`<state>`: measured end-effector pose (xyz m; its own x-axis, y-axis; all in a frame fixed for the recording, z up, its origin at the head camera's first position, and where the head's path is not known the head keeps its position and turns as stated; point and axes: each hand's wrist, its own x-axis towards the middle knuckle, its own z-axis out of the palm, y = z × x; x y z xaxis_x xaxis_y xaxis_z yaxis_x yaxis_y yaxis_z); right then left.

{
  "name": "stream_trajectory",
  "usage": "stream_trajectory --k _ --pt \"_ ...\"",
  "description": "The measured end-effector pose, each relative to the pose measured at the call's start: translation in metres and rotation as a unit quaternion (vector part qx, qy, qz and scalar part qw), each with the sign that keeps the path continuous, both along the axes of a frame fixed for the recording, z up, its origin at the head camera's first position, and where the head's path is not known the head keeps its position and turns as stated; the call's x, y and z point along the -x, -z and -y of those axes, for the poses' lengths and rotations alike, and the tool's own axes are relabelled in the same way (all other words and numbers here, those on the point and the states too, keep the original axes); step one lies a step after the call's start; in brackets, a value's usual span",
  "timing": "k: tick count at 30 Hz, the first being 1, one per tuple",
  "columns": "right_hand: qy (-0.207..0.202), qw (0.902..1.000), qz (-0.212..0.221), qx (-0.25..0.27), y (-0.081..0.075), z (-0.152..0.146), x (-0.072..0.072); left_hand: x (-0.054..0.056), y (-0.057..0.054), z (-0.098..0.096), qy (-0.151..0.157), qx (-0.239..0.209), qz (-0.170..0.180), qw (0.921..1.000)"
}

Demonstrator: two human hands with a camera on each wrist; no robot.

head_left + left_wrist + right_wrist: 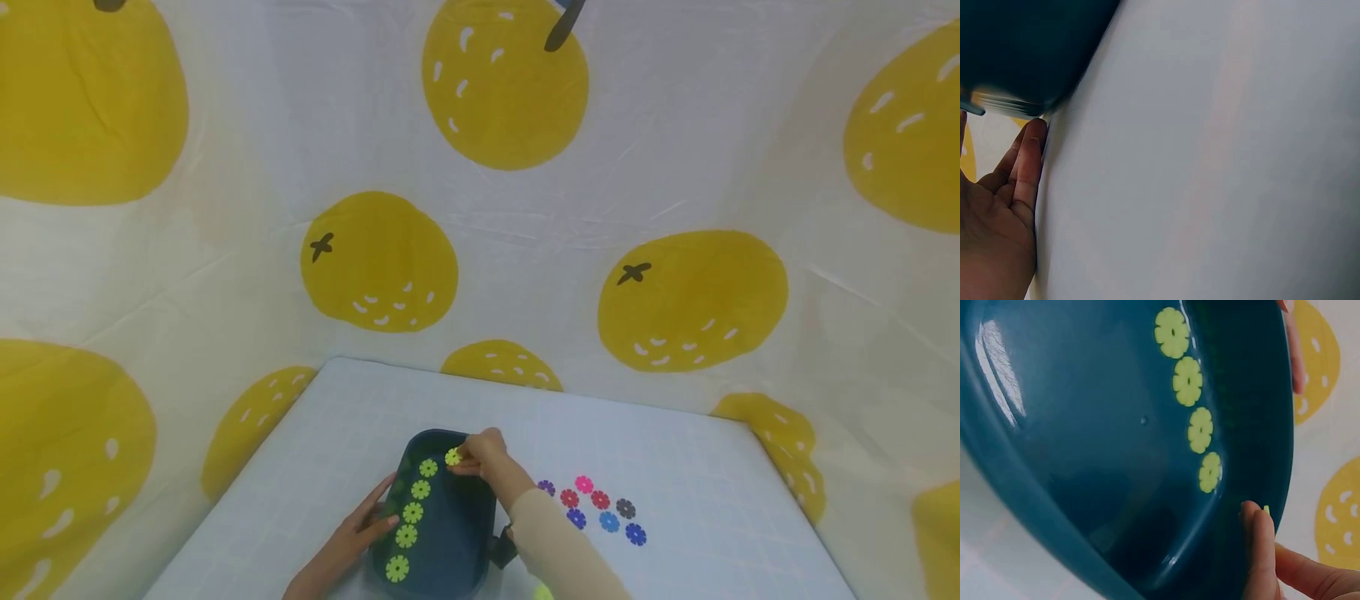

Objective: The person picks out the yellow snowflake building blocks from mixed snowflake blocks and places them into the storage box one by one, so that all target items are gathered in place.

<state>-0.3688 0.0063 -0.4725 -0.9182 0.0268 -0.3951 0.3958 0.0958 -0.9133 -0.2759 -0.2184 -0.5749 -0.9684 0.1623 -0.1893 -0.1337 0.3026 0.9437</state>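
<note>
Your bench [675, 467] was draped in a pale checked cloth, with an orange-printed sheet hung behind and around it. On it, near the front edge, sat the dark teal tray [450, 542], a smooth, glossy, stiff plastic dish with a raised rim.

Your left hand [360, 529] lay against the tray's left side, fingers [1029, 162] straight and together, touching the rim rather than curling round it. Your right hand [483, 457] reached over the far end of the tray, its fingers [1257, 537] pinched on one yellow-green flower disc [452, 457].

That disc hung just above the tray's far end, in line with a row of five matching discs [412, 512] lying flat along the tray's left inside. To the right of the tray, well apart from it, a cluster of coloured discs [600, 507] in pink, red, blue, purple and dark grey lay on the cloth.

The disc looked thin, light and rigid, with notched edges. It would likely slip on the glossy tray, so a pinch across its flat faces or opposite notches seemed the safest hold.
</note>
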Motion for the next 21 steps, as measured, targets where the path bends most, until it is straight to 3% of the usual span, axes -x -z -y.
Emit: stream_trajectory --k 12,21 --pt "0.024 0.9994 0.023 -0.011 0.011 0.004 0.007 -0.001 -0.001 0.0 0.026 -0.014 -0.016 0.9994" --pt "0.065 0.9973 0.024 -0.027 0.024 0.016 0.02 -0.001 -0.003 0.0 0.017 -0.006 -0.002 0.9998"
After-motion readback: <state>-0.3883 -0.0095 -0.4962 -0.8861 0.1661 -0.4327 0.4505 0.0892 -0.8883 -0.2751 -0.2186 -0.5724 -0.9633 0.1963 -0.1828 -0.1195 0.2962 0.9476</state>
